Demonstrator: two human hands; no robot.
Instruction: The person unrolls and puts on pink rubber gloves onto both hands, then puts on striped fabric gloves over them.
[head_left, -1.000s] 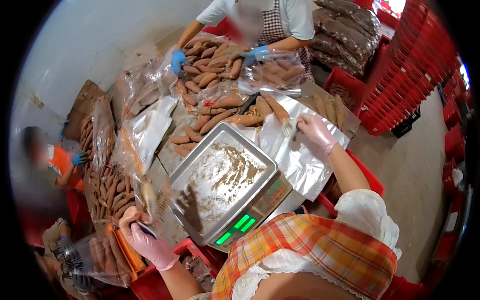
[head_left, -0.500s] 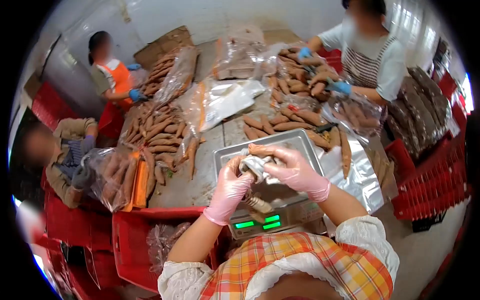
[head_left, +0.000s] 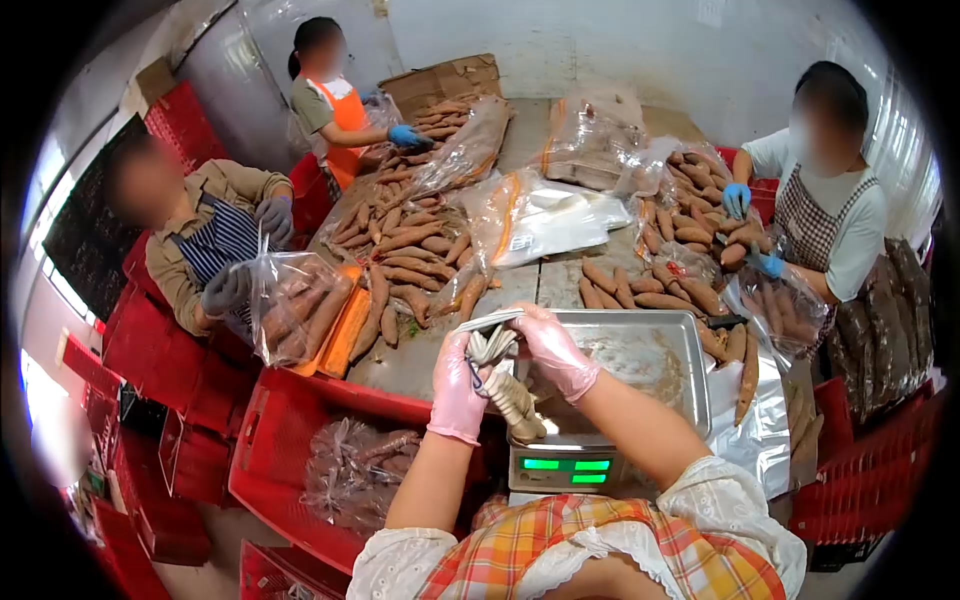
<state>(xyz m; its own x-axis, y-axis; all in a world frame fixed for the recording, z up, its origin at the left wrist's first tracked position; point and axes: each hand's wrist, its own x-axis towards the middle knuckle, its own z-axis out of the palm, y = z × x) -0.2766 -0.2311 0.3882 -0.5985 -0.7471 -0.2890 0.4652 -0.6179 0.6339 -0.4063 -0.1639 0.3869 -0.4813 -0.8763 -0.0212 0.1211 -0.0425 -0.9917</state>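
Note:
Both of my hands, in pink gloves, are closed on a light-coloured strap in front of the scale. My left hand [head_left: 458, 388] grips its left part, and my right hand [head_left: 550, 350] pinches the upper part. Below the strap [head_left: 492, 345] hangs a beige ribbed object [head_left: 514, 402], which I cannot identify for sure. It overlaps the left edge of the scale's metal tray [head_left: 640, 350]. Green digits glow on the scale's display [head_left: 565, 471]. Sweet potatoes [head_left: 655, 300] lie just beyond the tray.
A red crate [head_left: 285, 470] with bagged sweet potatoes stands at lower left. Three people work around the table, one holding a filled plastic bag [head_left: 300, 305]. White plastic bags [head_left: 560, 222] lie mid-table. A silvery sheet [head_left: 755, 430] and a dark-handled knife [head_left: 724, 321] are right of the scale.
My hands first came together over the tray, then moved left to its edge with the strap between them. The view has swung left, and more of the left-hand workers shows.

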